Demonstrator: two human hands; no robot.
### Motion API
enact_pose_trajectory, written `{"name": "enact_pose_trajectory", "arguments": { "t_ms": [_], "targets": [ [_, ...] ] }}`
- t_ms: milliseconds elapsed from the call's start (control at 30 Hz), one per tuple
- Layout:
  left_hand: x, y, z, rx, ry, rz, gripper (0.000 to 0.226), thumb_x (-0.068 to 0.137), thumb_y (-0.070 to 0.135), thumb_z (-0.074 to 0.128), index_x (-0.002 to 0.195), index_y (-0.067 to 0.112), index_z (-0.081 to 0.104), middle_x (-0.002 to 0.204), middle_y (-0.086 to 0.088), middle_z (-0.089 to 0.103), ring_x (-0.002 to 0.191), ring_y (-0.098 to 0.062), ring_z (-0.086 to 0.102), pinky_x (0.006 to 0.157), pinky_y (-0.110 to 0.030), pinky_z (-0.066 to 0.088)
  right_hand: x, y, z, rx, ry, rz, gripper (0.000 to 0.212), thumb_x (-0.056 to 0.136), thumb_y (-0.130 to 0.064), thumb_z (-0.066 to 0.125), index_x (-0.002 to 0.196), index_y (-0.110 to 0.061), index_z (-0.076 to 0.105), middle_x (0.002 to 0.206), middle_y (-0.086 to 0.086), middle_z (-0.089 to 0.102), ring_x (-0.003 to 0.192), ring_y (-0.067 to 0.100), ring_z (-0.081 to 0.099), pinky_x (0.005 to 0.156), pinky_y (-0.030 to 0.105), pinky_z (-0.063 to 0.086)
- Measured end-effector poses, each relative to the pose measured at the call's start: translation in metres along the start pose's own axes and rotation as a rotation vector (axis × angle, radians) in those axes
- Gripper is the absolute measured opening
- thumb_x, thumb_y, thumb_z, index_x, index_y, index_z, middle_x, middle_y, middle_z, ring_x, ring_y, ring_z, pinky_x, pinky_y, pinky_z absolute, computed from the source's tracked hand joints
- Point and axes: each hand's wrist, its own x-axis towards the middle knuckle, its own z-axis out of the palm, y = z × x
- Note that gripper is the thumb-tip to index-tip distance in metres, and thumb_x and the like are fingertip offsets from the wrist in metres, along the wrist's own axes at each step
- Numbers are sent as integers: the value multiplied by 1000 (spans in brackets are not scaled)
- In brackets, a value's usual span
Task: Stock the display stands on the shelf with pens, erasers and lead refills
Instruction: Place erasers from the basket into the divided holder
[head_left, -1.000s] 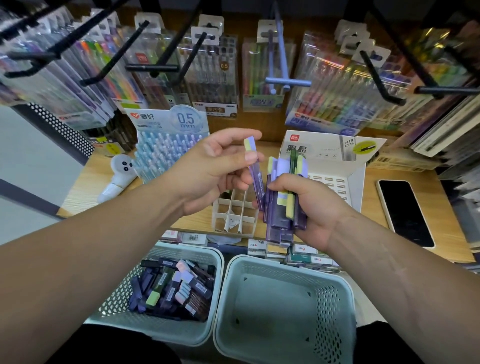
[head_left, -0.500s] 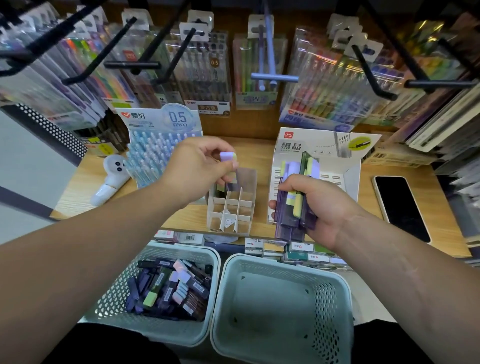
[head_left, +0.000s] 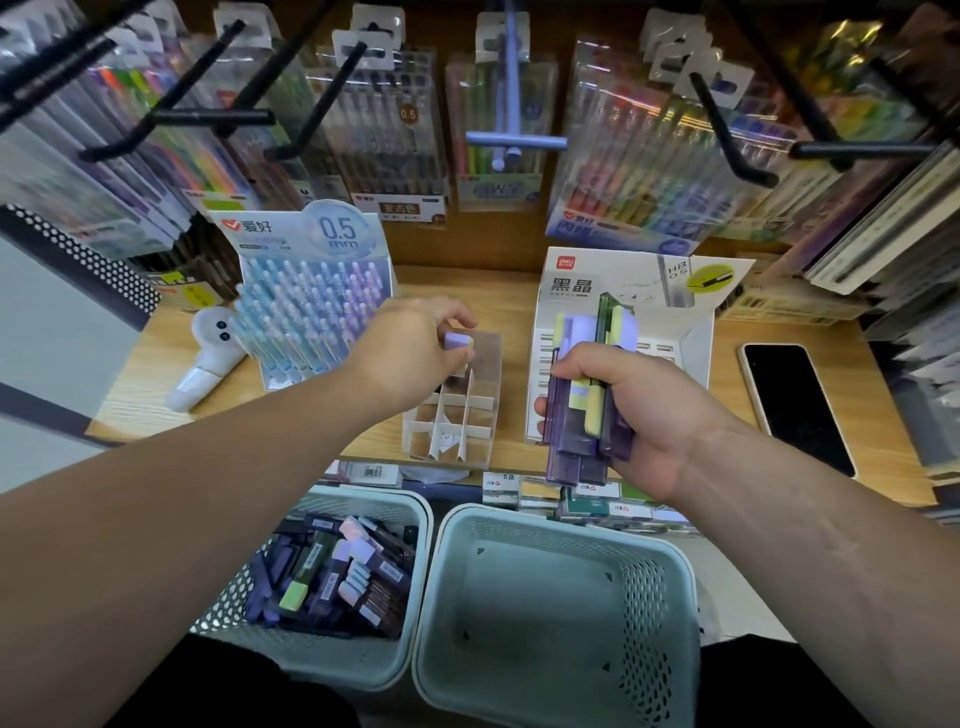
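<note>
Pinched a refill (head_left: 460, 343) by its cap in the left hand (head_left: 410, 353) over the stand (head_left: 467, 410); clutched a bundle (head_left: 582, 415) in the curled right hand (head_left: 639, 415). Looked light, stiff, slick; best gripped at the capped end.

Left hand (head_left: 410, 353) palm-down over the back of the clear divider stand (head_left: 452, 431), fingertips pinching one lead refill case (head_left: 460, 343). Right hand (head_left: 644, 415) just right of the stand, curled round a bundle of cases (head_left: 571, 447).
</note>
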Motion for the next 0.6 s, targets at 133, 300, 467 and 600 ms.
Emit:
{"name": "enact_pose_trajectory", "arguments": {
  "t_ms": [133,300,467,600],
  "targets": [
    [3,-5,1,78,34,79,12,84,16,76,85,19,65,75,7,63,72,-13,61,62,-32,54,-1,-1,-1,-3,-8,-10,27,84,-7,69,111,-10,66,75,10,70,68,23,73,64,37,61],
    [6,-13,2,253,70,278,2,84,15,75,86,14,76,89,-2,64,84,-20,60,75,-35,51,-3,-1,-1,-23,-11,-20,16,85,-6,68,100,-12,66,72,9,70,67,23,72,66,36,60],
    [8,-15,5,349,95,275,11,89,19,70,99,15,72,99,-4,64,91,-26,61,78,-41,53,-4,0,-1,-54,-39,-13,9,85,-6,67,92,-11,68,70,10,71,66,24,70,71,39,60],
    [10,-13,5,372,125,227,19,88,22,73,102,13,65,101,-7,60,87,-29,58,73,-41,52,-6,0,0,-69,-78,-9,7,86,-5,65,90,-10,68,73,13,71,65,25,69,70,38,60]
  ]
}}
